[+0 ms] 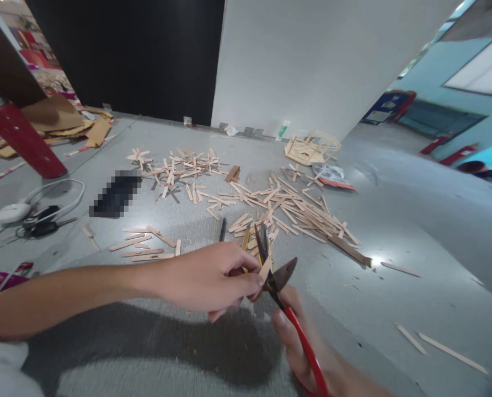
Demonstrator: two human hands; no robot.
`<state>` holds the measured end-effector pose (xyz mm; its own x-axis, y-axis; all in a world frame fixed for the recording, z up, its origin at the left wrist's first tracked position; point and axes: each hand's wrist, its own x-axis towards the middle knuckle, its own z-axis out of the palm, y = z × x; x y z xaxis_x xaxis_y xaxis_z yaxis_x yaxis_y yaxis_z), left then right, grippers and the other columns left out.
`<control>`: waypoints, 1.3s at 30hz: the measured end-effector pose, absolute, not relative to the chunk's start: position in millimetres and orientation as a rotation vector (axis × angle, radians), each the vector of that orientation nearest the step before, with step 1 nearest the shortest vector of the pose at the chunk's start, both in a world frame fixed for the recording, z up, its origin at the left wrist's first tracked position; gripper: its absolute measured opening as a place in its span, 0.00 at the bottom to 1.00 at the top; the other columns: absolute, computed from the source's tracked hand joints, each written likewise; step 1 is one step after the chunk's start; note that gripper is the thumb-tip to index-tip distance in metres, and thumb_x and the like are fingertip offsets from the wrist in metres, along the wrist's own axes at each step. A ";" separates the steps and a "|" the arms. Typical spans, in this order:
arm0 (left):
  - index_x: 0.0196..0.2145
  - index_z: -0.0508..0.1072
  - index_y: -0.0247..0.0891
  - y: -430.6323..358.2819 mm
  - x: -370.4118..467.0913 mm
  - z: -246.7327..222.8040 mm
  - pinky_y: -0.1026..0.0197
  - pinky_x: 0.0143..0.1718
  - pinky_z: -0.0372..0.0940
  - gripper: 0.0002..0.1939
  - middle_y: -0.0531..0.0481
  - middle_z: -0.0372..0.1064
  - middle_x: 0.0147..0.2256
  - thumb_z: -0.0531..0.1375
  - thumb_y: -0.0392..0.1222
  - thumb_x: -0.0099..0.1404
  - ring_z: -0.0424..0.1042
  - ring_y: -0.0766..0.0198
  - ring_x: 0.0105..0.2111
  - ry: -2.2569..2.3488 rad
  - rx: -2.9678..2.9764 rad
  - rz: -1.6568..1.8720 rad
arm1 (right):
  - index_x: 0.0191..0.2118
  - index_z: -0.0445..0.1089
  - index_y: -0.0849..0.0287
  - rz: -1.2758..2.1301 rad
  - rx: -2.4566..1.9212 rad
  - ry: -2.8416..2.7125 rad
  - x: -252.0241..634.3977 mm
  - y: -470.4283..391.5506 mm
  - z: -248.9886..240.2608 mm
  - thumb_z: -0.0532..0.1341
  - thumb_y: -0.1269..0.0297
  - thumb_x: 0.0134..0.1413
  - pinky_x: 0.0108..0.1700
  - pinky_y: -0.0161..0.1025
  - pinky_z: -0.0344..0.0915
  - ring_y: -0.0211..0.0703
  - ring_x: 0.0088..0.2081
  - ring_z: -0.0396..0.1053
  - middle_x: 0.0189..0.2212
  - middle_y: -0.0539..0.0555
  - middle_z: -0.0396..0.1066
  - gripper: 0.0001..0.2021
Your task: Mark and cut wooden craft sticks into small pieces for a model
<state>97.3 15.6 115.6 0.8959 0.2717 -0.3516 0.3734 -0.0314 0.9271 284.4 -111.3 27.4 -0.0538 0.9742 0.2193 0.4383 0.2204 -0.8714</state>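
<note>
My left hand (217, 278) pinches a short flat wooden stick (265, 268) between thumb and fingers, at the lower middle of the view. Red-handled scissors (306, 344) are in my right hand (293, 336), whose fingers wrap round the handles. Their dark blades stand apart, with the stick near the pivot between them. Behind the hands lies a large loose pile of wooden sticks (299, 212). Several more sticks (146, 252) lie beyond my left forearm. A black pen (223, 229) is just behind my left hand.
A red bottle (26, 140), a white cable with keys (45, 229) and a blurred dark object (117, 194) are at the left. A small stick frame (312, 148) and a plastic packet (333, 176) stand farther back, before a grey panel (304, 66). Cut pieces (453, 353) lie at the right.
</note>
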 end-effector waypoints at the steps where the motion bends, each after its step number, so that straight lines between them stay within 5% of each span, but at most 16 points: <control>1: 0.30 0.64 0.38 16.1 97.6 115.3 0.70 0.22 0.58 0.14 0.60 0.58 0.20 0.53 0.41 0.76 0.62 0.73 0.17 0.501 1.591 -0.096 | 0.45 0.71 0.53 0.762 -1.361 -1.650 284.3 -110.2 28.8 0.50 0.40 0.72 0.31 0.41 0.71 0.46 0.28 0.68 0.33 0.55 0.72 0.23; 8: 0.24 0.57 0.40 18.8 99.6 109.8 0.70 0.16 0.52 0.19 0.63 0.50 0.17 0.51 0.40 0.76 0.61 0.73 0.13 0.459 1.417 -0.149 | 0.55 0.69 0.57 0.533 -1.401 -1.806 285.6 -105.7 20.0 0.56 0.45 0.70 0.44 0.48 0.72 0.55 0.42 0.74 0.43 0.61 0.74 0.21; 24: 0.26 0.60 0.39 10.0 105.5 91.0 0.71 0.13 0.49 0.19 0.63 0.51 0.17 0.54 0.42 0.76 0.62 0.74 0.13 0.353 1.211 0.002 | 0.37 0.66 0.54 0.269 -1.486 -1.787 287.4 -104.2 16.6 0.58 0.56 0.68 0.29 0.38 0.66 0.43 0.25 0.69 0.27 0.52 0.71 0.09; 39: 0.28 0.61 0.40 0.3 107.1 83.3 0.69 0.17 0.55 0.16 0.61 0.55 0.17 0.52 0.43 0.75 0.57 0.71 0.14 0.461 1.479 0.171 | 0.28 0.64 0.54 0.369 -1.549 -1.714 282.9 -105.6 12.6 0.54 0.49 0.72 0.22 0.36 0.58 0.39 0.19 0.63 0.19 0.48 0.67 0.21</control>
